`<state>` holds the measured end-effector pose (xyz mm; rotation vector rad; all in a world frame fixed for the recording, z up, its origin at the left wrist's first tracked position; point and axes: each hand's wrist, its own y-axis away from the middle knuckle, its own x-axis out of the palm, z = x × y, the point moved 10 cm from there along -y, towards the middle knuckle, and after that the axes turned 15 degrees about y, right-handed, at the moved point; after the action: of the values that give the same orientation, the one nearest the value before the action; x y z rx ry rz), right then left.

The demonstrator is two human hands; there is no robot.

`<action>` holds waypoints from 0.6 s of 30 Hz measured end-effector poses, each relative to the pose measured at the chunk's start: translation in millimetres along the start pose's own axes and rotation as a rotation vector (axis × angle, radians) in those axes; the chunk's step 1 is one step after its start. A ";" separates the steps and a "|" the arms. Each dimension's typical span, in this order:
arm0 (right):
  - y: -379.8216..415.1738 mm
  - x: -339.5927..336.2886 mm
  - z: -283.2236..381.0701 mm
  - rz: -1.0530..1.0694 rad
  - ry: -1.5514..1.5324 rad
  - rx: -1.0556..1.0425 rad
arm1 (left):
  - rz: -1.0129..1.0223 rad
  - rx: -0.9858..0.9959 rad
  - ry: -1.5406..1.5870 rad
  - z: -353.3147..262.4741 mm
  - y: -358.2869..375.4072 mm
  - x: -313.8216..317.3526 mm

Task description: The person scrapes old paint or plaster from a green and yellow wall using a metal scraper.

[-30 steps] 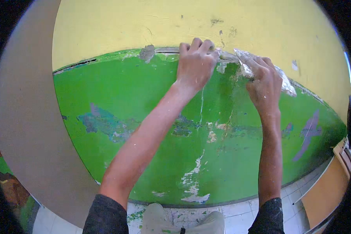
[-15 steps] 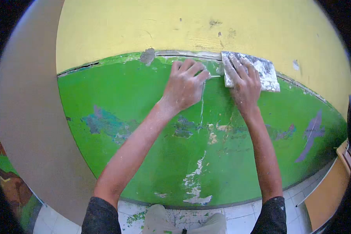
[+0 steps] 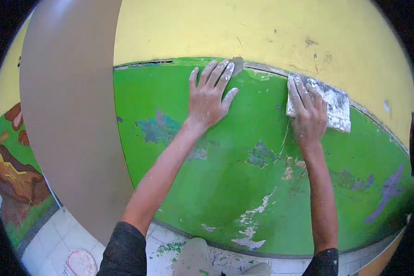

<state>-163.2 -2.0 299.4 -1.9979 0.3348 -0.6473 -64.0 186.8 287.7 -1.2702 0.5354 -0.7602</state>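
My left hand (image 3: 208,97) lies with its fingers spread on the green lower wall (image 3: 170,106), with whitish smears on the fingertips. Its fingertips reach the seam (image 3: 271,69) below the yellow paint, just left of a grey patch (image 3: 237,67). In my right hand (image 3: 309,112) is a flat, rectangular board (image 3: 338,105) smeared with white and dark grey paste. The board is held up against the wall over the seam, my fingers lying across its left part. The thumb is hidden from view.
A brown panel (image 3: 73,115) stands at the left, beside a painted mural (image 3: 18,170). On the tiled floor (image 3: 46,239) are a round pinkish-white container (image 3: 82,263) and green paint flakes (image 3: 170,248). Peeled patches (image 3: 250,223) mark the wall.
My view has swung left, bringing the round container into sight. My left hand has gone from curled fingers near the board to spread fingers farther left. The board stays in my right hand.
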 end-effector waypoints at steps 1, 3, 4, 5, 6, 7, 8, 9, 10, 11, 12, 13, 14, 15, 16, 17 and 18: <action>2.5 0.7 -3.2 -0.004 -0.023 0.005 | 0.023 -0.007 0.029 1.7 3.2 3.2; 7.4 1.1 1.6 -0.010 -0.049 0.019 | 0.021 -0.019 0.045 3.0 7.4 3.6; 17.6 2.6 12.8 -0.005 -0.076 -0.002 | 0.015 -0.032 0.061 6.1 10.9 3.0; 20.6 3.7 21.0 -0.006 -0.100 -0.031 | 0.004 -0.035 0.060 10.8 13.5 1.7; 16.8 2.3 28.2 -0.013 -0.098 -0.041 | 0.013 -0.035 0.061 16.0 18.1 4.6; 11.6 -3.9 42.8 -0.037 -0.082 -0.078 | 0.024 -0.033 0.064 19.0 21.8 7.5; 6.8 -9.7 56.6 -0.059 -0.066 -0.111 | 0.018 -0.033 0.067 20.8 26.0 9.2; -6.0 -8.8 60.4 -0.046 -0.059 -0.087 | 0.014 -0.067 0.069 25.1 31.0 10.1; -16.5 -8.2 69.6 -0.050 -0.062 -0.084 | 0.014 -0.100 0.065 29.4 34.5 9.8; -26.6 -3.8 75.1 -0.012 -0.015 -0.025 | 0.014 -0.101 0.060 31.6 37.0 10.0; -31.2 0.0 77.0 0.028 0.028 0.032 | -0.005 -0.126 0.054 34.8 40.2 8.2; -30.1 0.6 74.4 0.031 -0.016 0.056 | -0.024 -0.156 0.049 37.9 44.9 6.3; -26.8 0.8 73.5 0.036 -0.021 0.048 | -0.021 -0.166 0.048 40.0 48.9 6.8; -22.2 -2.1 72.2 0.027 -0.044 0.038 | -0.020 -0.174 0.052 42.4 49.2 5.0; -18.4 -8.7 73.0 0.018 -0.066 0.033 | -0.019 -0.177 0.055 46.3 49.2 3.3; -15.6 -19.5 74.6 0.033 -0.123 0.033 | -0.019 -0.179 0.049 51.6 47.3 1.1; -18.0 -13.2 75.1 0.027 -0.127 0.029 | -0.037 -0.204 0.018 59.9 45.4 -2.0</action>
<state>-131.8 67.7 282.1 -1.9924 0.2734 -0.5025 -12.1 231.9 257.4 -1.4664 0.6173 -0.7622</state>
